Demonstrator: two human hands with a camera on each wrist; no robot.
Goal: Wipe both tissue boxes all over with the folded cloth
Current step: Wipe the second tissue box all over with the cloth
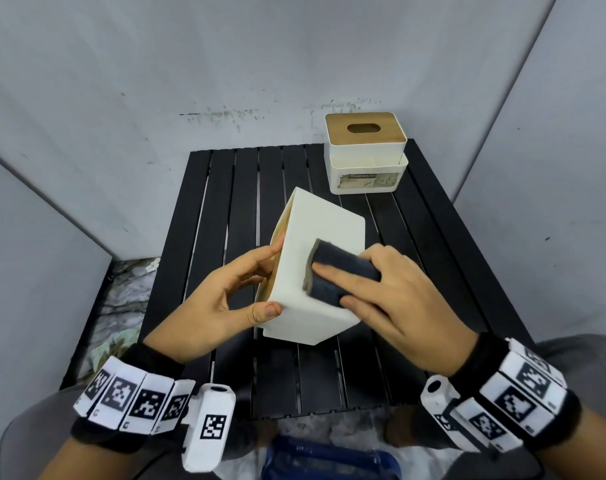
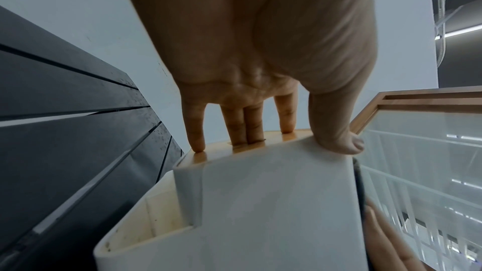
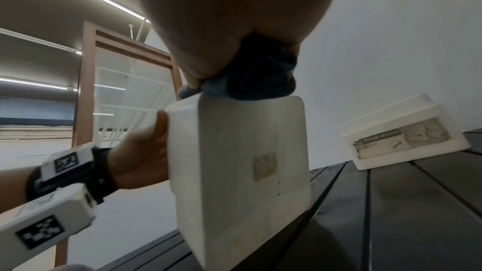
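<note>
Pressing the cloth (image 1: 341, 271) against the broad white face of the near box (image 1: 324, 237), you are wiping with your right hand (image 1: 395, 303), its fingers curled over the folded pad and its thumb at the near edge. Your left hand (image 1: 222, 299) is gripping the box by its wooden lid side, fingertips (image 2: 198, 147) on the wood and thumb on the white corner, so the box is tilted up on its lower edge over the table (image 1: 433, 271). The second box (image 1: 365, 152) is standing upright at the far right corner, well apart and waiting its turn. To do this stroke well, you are probably best keeping the cloth flat and running it right out to the rounded edges, since the middle gets covered first. Judging by the grip, your left fingers are hiding part of the lid, so you are going to need to turn the box and shift that hold to reach every side, the base with its small label (image 3: 264, 165) included.
</note>
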